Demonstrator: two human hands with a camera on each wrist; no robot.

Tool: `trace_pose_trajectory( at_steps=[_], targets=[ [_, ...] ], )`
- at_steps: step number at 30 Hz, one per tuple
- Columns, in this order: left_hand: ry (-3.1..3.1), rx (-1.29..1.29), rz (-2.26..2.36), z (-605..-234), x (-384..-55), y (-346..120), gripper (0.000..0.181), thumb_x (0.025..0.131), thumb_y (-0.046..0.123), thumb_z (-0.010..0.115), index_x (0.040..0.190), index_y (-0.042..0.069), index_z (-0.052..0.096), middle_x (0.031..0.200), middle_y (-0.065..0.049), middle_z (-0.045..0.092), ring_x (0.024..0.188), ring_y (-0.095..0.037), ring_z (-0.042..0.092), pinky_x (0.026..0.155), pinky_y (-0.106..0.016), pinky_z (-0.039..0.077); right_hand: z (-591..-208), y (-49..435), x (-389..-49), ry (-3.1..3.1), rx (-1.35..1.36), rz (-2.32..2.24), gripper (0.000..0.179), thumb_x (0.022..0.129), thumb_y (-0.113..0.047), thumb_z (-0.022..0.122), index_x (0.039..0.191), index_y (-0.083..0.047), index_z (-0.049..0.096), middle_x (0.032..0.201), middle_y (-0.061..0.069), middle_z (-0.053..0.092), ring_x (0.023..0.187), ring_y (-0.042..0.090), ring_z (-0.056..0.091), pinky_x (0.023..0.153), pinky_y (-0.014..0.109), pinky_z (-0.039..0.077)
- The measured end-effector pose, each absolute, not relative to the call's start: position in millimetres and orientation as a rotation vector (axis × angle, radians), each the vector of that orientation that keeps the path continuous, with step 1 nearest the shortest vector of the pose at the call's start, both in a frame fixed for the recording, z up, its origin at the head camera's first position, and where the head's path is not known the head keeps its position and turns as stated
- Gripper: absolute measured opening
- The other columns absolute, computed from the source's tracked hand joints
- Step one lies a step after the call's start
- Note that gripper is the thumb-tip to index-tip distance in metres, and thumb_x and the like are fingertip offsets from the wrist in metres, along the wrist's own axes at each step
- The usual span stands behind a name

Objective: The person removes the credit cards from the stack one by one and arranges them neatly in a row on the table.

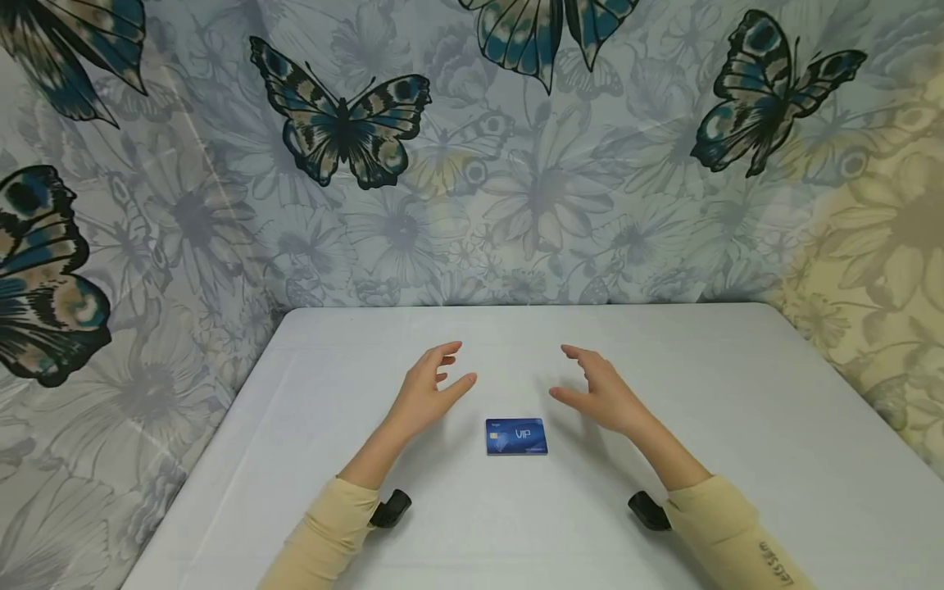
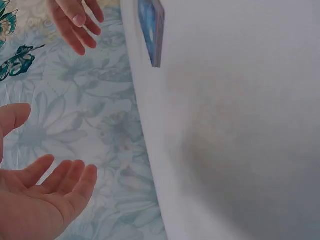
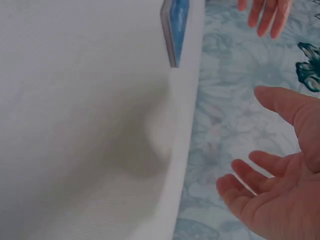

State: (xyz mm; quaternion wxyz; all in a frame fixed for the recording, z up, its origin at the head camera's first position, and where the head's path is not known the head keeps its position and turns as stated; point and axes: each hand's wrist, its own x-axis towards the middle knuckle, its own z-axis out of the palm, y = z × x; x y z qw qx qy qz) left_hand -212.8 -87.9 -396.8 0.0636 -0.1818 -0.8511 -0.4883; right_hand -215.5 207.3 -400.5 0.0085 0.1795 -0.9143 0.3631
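Note:
A blue stack of cards (image 1: 516, 437), its top one marked "VIP", lies flat on the white table between my two hands. Its layered edge shows in both wrist views, where the stack (image 2: 154, 35) stands near the top of the picture. My left hand (image 1: 428, 389) hovers over the table to the left of the stack, fingers loosely bent and holding nothing. To the right of it, my right hand (image 1: 601, 389) is raised in the same way, thumb apart from the fingers. In the right wrist view the right palm (image 3: 285, 200) is bare.
The white table (image 1: 295, 393) reaches back to a wall (image 1: 546, 213) covered in flower and butterfly print. Dark wrist cameras sit under both cream sleeves, one at the left wrist (image 1: 391, 509) and one at the right (image 1: 649, 511).

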Motion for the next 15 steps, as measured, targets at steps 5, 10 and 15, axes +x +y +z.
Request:
trace_pose_trajectory(
  at_steps=[5, 10, 15],
  targets=[
    [-2.563, -0.542, -1.582, -404, -211, -89, 0.052, 0.091, 0.021, 0.069, 0.136, 0.002, 0.051, 0.135, -0.013, 0.054, 0.12, -0.027, 0.053, 0.098, -0.044, 0.046, -407, 207, -214, -2.841, 0.583, 1.231, 0.069, 0.091, -0.023, 0.07, 0.144, 0.005, 0.036, 0.139, 0.028, 0.043, 0.124, 0.046, 0.042, 0.101, 0.056, 0.039],
    [-2.596, -0.559, -1.648, -411, -207, -91, 0.048, 0.09, 0.02, 0.07, 0.132, 0.003, 0.055, 0.129, -0.016, 0.057, 0.114, -0.027, 0.056, 0.097, -0.043, 0.047, -413, 206, -208, -2.835, 0.613, 1.301, 0.064, 0.091, -0.023, 0.071, 0.14, 0.007, 0.042, 0.134, 0.027, 0.048, 0.119, 0.043, 0.046, 0.098, 0.053, 0.043],
    [-2.669, -0.637, -1.645, -418, -202, -91, 0.049, 0.09, 0.019, 0.071, 0.132, 0.0, 0.054, 0.127, -0.018, 0.057, 0.112, -0.028, 0.057, 0.096, -0.042, 0.048, -419, 203, -203, -2.861, 0.643, 1.292, 0.059, 0.089, -0.021, 0.072, 0.136, 0.005, 0.048, 0.127, 0.023, 0.053, 0.11, 0.037, 0.049, 0.093, 0.049, 0.046]
  ],
)
